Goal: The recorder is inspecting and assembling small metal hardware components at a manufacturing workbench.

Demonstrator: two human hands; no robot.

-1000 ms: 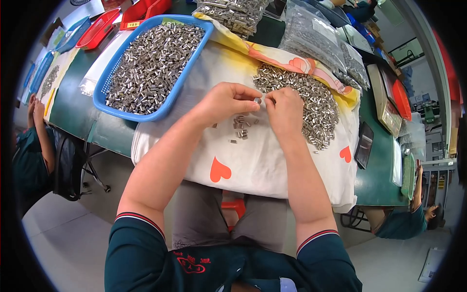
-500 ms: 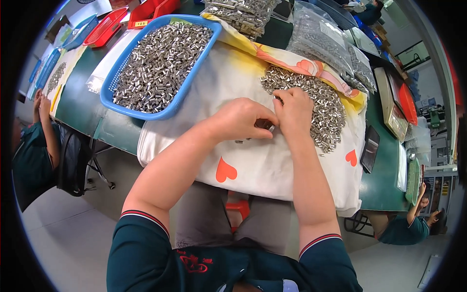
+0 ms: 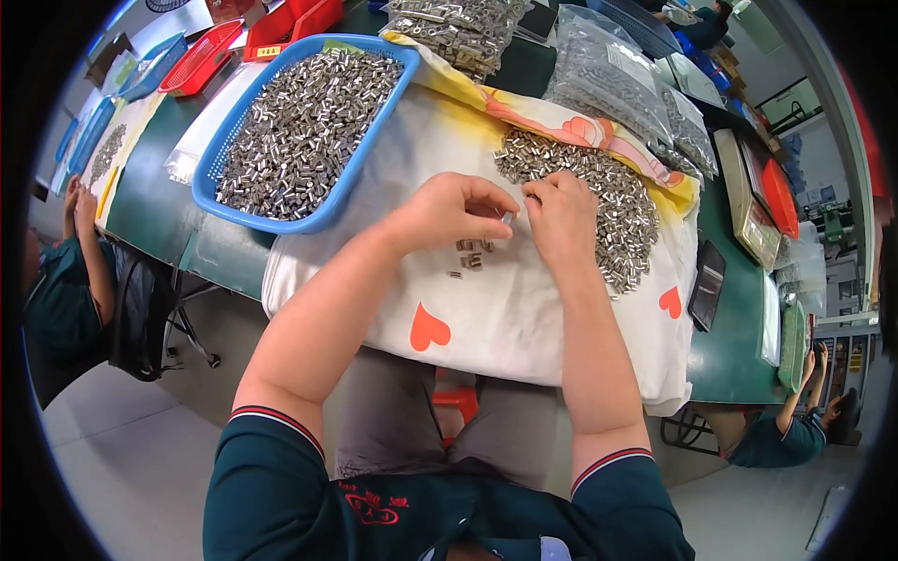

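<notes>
The left hand [image 3: 449, 210] and right hand [image 3: 561, 210] pinch one small shiny metal tube [image 3: 507, 217] between closed fingertips. A few tubes [image 3: 470, 254] lie just below; the big pile [image 3: 599, 201] beside the right fingers looks mostly left

White cloth [image 3: 524, 309] with orange hearts, blue basket [image 3: 360, 173].

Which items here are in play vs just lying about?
In play: left hand, right hand, small metal piece pinched between them, loose pile, white cloth.
Lying about: blue basket, bagged parts, red tray.
</notes>
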